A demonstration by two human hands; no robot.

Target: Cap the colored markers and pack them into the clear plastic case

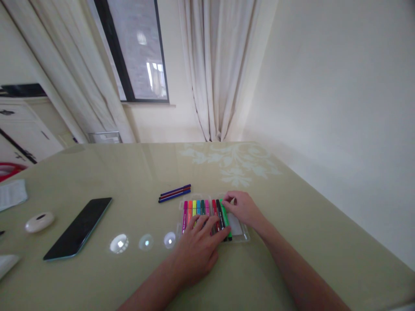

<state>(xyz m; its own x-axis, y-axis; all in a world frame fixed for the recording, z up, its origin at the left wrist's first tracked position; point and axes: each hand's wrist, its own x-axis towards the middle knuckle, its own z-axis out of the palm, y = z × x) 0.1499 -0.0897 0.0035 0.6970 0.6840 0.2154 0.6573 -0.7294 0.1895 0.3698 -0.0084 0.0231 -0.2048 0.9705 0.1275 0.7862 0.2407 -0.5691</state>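
A clear plastic case (245,236) lies open on the table in front of me, with several coloured felt-tip pens (198,207) side by side in it. My left hand (201,244) rests over the lower part of the pens, fingers spread, and hides some of their ends. At the row's right end lies a bright green felt-tip pen (226,218); my right hand (241,208) pinches its upper end between thumb and finger. Left of it are a black pen (220,214) and a red pen (214,207). A pale patch shows in the case's right part.
Three loose pens (175,193) lie beyond the case to the left. Further left are a dark phone (79,229), a white oval object (39,222) and a white cloth or paper (13,194). A wall (340,129) borders the table on the right; curtains (215,69) hang behind.
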